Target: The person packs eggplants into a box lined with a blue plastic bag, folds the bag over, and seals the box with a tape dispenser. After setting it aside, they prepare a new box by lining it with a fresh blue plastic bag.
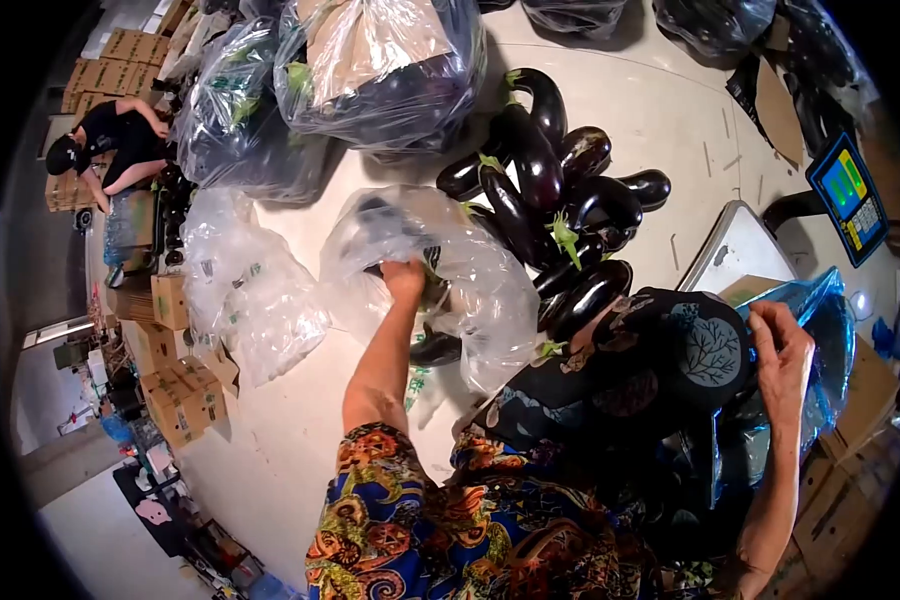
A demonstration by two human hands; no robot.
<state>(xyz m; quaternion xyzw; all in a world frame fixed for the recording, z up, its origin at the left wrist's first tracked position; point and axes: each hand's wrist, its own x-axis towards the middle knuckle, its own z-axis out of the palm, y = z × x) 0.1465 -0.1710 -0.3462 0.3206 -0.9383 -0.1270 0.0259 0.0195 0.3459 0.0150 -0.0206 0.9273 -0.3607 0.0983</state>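
Note:
My left hand (pixel 405 280) reaches into a clear plastic bag (pixel 490 310) on the floor. Its fingers are hidden by the plastic and dark shapes inside. An eggplant (pixel 436 349) shows at the lower part of this bag. Just beyond and to the right lies a pile of dark, glossy eggplants (pixel 530 165), some with green stem caps. On the right, beside my knee in dark printed cloth (pixel 660 360), my right hand (pixel 782 345) has its fingers curled at the rim of a blue plastic bag (pixel 832 345) and appears to grip it.
Another clear plastic bag (pixel 255 290) lies crumpled at the left. Filled bags of eggplants (pixel 380 90) stand at the back. A scale with a lit display (pixel 850 195) and metal platform (pixel 740 250) is at the right. A person (pixel 115 150) crouches far left near cardboard boxes (pixel 182 400).

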